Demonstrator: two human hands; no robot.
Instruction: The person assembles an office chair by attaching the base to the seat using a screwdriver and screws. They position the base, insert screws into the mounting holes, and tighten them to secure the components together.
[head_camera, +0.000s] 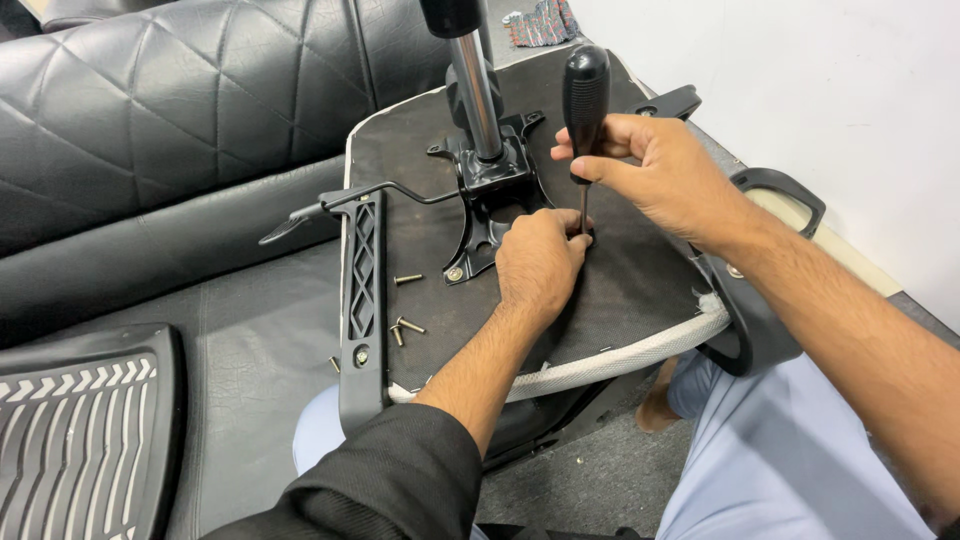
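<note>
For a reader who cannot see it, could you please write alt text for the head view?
The right hand holds a black-handled screwdriver upright on an upturned chair seat, while the left hand steadies its tip. Loose screws lie on the seat.

left hand (538, 262): reaching in from lower centre, knuckles up, fingers curling down, fingertips pinching at the surface
right hand (655, 170): coming in from the right, fingers wrapping closed in a grip, thumb pressing
forearms: both bare, angling inward
</note>
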